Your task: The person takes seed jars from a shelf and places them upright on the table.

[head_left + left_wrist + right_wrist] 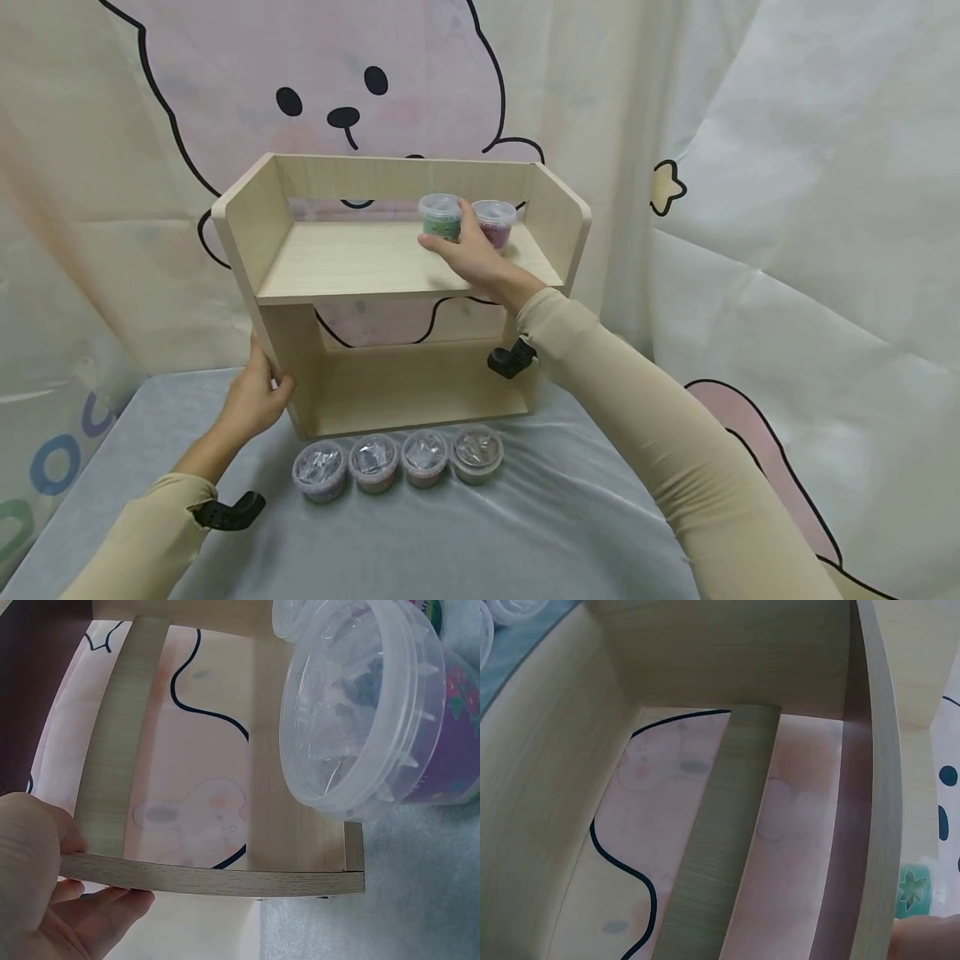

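A two-tier pale wooden shelf [352, 262] stands on the cloth. On its upper board, toward the right, my right hand [480, 258] holds a clear-lidded tub with green contents [440, 218], thumb at the front and fingers on its right side. Just right of those fingers sits a tub with pink-red contents [497, 215]. My left hand [255, 398] grips the edge of the shelf's left side panel [217, 881], thumb inside and fingers outside. The right wrist view catches only part of the right hand [926, 937] and the green tub [915, 891].
Several lidded tubs [425, 458] stand in a row on the grey-blue cloth [465, 542] before the shelf; one tub [360, 712] looms close in the left wrist view. Behind hangs a curtain [592, 100] printed with a cartoon animal.
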### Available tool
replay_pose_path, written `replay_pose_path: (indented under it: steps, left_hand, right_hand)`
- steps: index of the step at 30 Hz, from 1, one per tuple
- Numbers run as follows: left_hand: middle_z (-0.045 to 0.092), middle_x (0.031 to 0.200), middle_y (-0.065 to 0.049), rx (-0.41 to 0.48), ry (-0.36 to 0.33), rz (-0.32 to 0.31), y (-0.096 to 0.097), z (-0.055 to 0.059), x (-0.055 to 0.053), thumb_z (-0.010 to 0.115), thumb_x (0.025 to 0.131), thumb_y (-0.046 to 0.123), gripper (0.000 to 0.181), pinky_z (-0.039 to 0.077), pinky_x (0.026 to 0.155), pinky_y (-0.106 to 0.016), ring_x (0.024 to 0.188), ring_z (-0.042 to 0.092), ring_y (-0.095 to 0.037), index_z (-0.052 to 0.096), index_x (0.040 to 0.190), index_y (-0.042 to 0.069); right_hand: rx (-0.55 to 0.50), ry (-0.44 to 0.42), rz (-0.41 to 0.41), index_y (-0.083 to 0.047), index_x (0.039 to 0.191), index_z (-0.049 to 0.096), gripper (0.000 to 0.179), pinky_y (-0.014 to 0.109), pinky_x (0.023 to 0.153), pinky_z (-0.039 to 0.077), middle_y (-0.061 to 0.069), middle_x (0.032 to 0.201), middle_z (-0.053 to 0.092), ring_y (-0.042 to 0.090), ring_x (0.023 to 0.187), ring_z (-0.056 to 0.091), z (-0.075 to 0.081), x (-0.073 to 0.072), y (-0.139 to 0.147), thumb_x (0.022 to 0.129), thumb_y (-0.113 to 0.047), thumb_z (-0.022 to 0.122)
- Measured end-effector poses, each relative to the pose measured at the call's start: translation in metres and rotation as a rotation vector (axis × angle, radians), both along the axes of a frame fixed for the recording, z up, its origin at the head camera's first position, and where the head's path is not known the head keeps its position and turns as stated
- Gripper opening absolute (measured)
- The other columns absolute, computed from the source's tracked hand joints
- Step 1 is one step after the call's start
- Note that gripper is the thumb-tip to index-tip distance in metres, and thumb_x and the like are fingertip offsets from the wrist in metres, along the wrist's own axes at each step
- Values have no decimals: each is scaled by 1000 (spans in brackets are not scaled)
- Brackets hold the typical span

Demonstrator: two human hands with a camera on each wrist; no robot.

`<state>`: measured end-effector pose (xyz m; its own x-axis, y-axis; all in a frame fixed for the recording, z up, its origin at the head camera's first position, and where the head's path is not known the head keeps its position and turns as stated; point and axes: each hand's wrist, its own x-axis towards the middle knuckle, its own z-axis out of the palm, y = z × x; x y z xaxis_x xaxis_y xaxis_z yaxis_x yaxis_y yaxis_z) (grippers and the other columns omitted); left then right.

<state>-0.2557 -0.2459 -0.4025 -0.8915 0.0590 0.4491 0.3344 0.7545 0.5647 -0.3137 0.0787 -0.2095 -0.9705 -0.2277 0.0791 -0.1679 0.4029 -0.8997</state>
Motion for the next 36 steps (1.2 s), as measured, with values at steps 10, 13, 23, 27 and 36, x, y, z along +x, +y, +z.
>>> replay_pose_path:
  steps: [10,13,23,27,36]
  left_hand:
    - [65,85,-28,-9,12,7,2,1,-1,56,90,4,79,46,60,-54,70,61,-39,10,154,3]
    - [64,81,-24,-18,11,7,3,1,-4,56,90,4,81,45,60,-52,67,59,-35,8,155,3]
    - [66,84,-28,-5,21,3,2,0,-3,57,90,3,84,47,62,-52,70,62,-38,7,157,5]
    - [65,80,-24,-7,31,6,1,-1,-3,58,89,2,85,46,61,-52,68,60,-35,7,157,6]
    - [67,83,-25,-15,4,3,-1,-2,-2,57,90,3,90,47,62,-52,69,62,-36,0,160,8]
  right_hand:
    - [42,0,1,-26,162,-12,100,44,129,14,6,172,0,24,160,6,2,-7,-2,97,-42,62]
    - [63,-9,-16,-26,162,-15,101,42,129,11,4,173,-2,22,160,3,5,-13,-2,97,-45,61]
    - [94,-71,-16,-31,160,-20,104,42,130,4,1,173,-9,20,160,-3,12,-30,-4,97,-52,60]
    - [80,-77,-15,-31,161,-17,103,42,130,6,4,173,-6,22,160,0,12,-35,-4,96,-50,61]
    - [30,-74,-11,-29,163,1,95,41,129,12,6,171,13,24,159,14,8,-37,-6,95,-45,66]
